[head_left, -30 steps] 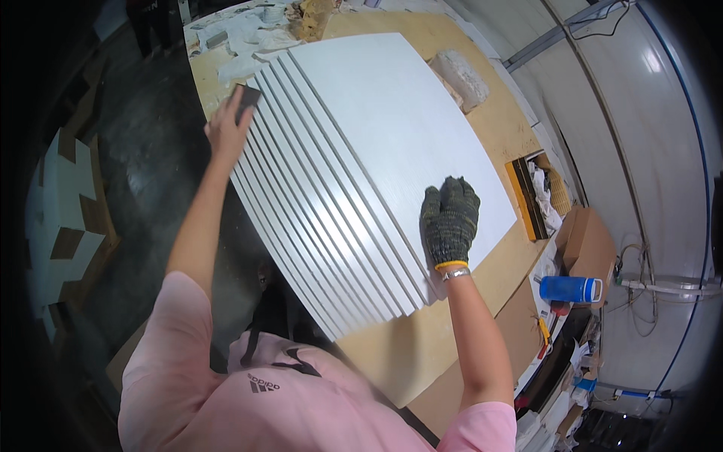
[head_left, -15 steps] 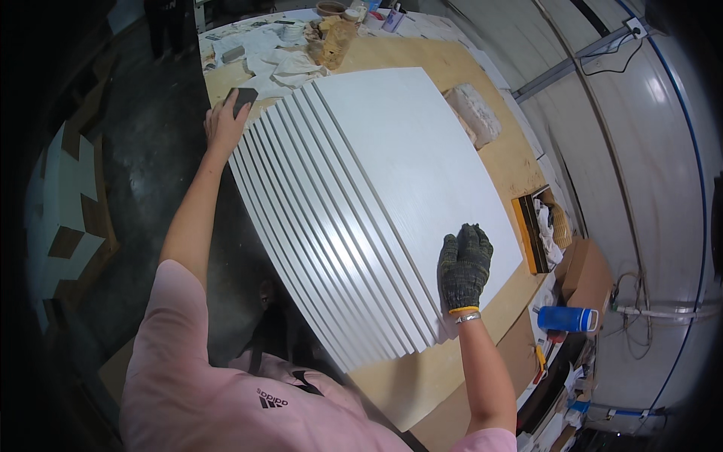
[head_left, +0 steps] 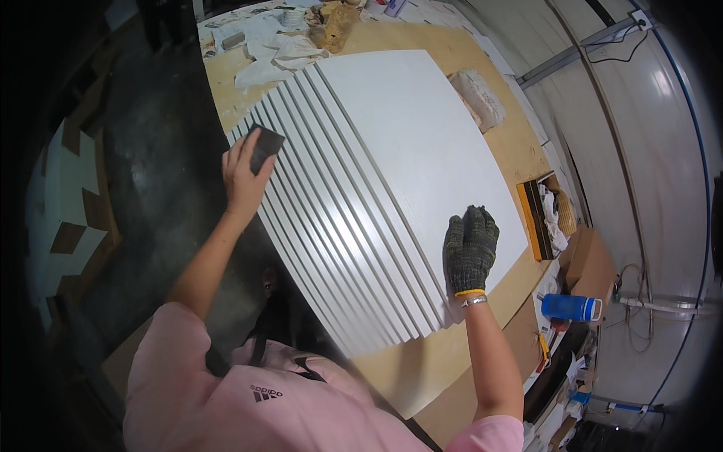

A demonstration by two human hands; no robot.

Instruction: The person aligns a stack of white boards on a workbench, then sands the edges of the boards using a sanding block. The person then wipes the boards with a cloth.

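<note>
A stack of white panels (head_left: 422, 143) lies fanned out like steps, with the narrow edges of several panels showing on the left. My bare left hand (head_left: 247, 175) grips a dark grey sanding block (head_left: 267, 149), which rests on the stepped edges near their far left end. On the right, my right hand (head_left: 471, 248) wears a dark knitted glove with a yellow cuff. It lies flat on the top panel near its near right corner, fingers stretched out and holding nothing.
The panels lie on a wooden worktable (head_left: 520, 139). White cloths (head_left: 282, 56) lie at its far left, and a plastic-wrapped white bundle (head_left: 478, 99) by the far right edge. An open box (head_left: 541, 218) and a blue bottle (head_left: 570, 307) stand on the right.
My left hand has moved the sanding block nearer and to the right, from the far left corner onto the stepped edges. My gloved right hand stays flat on the top panel.
</note>
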